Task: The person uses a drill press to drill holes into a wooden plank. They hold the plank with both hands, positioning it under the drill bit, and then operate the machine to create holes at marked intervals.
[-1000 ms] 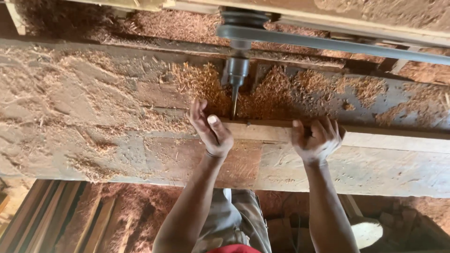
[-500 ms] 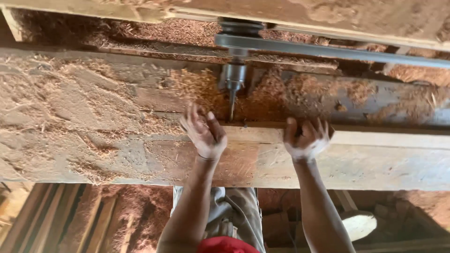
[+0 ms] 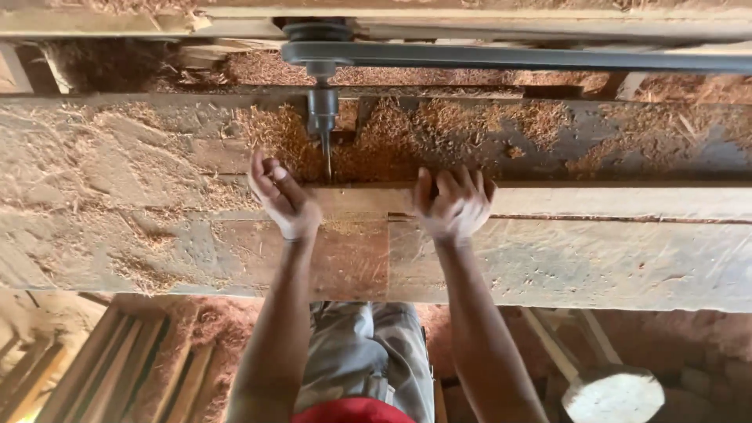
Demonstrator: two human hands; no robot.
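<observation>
A long pale wooden plank (image 3: 611,202) lies across a rough workbench (image 3: 141,211) strewn with shavings. My left hand (image 3: 280,197) rests on the plank's left end, fingers wrapped over its far edge, just left of a horizontal drill bit (image 3: 327,157) held in a metal chuck (image 3: 322,106). My right hand (image 3: 454,204) grips the plank's far edge a little to the right of the bit. The bit's tip points at the plank's far edge between my hands.
A dark drive belt (image 3: 509,57) runs right from a pulley (image 3: 316,33) above the chuck. Heaps of reddish wood shavings (image 3: 439,129) lie behind the plank. Below the bench are stacked boards (image 3: 117,368) at left and a pale log end (image 3: 612,395) at right.
The view has shifted, so the drill, plank and both hands now sit further left in the picture. Both hands keep the same hold on the plank's far edge.
</observation>
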